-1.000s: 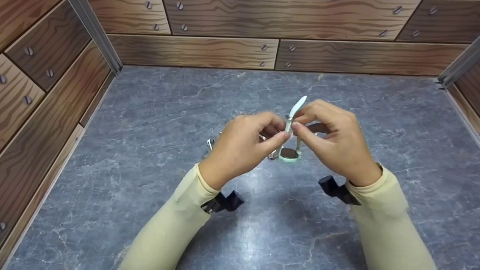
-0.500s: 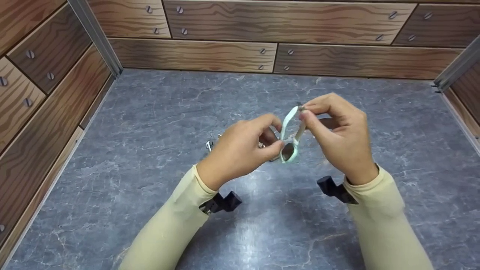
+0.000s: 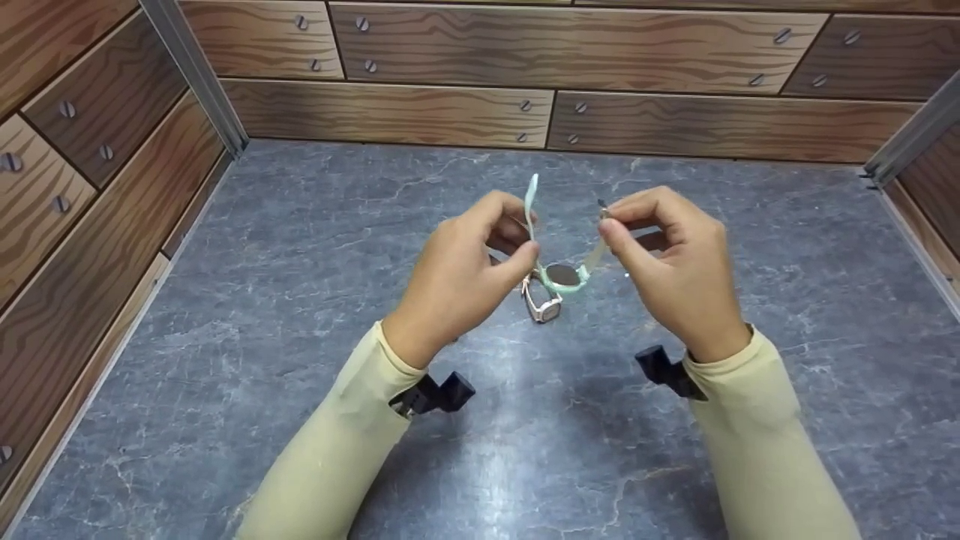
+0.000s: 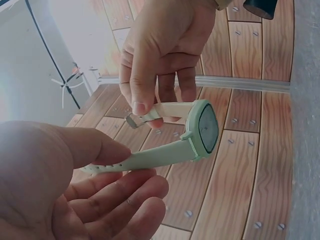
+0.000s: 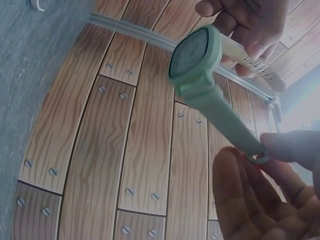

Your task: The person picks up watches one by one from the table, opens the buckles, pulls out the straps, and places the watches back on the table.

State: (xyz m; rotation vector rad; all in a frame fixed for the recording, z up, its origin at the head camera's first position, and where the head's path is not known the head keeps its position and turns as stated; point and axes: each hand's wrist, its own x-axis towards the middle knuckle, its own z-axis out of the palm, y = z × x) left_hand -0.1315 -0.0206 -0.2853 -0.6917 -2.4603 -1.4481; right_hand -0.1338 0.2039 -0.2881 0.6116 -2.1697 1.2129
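A mint-green wristwatch hangs above the table between both hands, its strap unfastened. My left hand pinches the holed strap half between thumb and fingers, and that strap's tip points up past them in the head view. At the other end, my right hand pinches the strap near the metal buckle. The watch's square face points outward, away from both palms, in the wrist views. Just below it, a second watch with a pale band lies on the table, partly behind the left hand.
The blue-grey marbled tabletop spreads around the hands. Wood-patterned panels wall it in at the back and sides, with metal corner posts. Black wrist cameras sit under both cuffs.
The two strap ends, together a second ago, have come apart. My left hand has shifted left with the holed strap, and the second watch on the table has come into fuller view.
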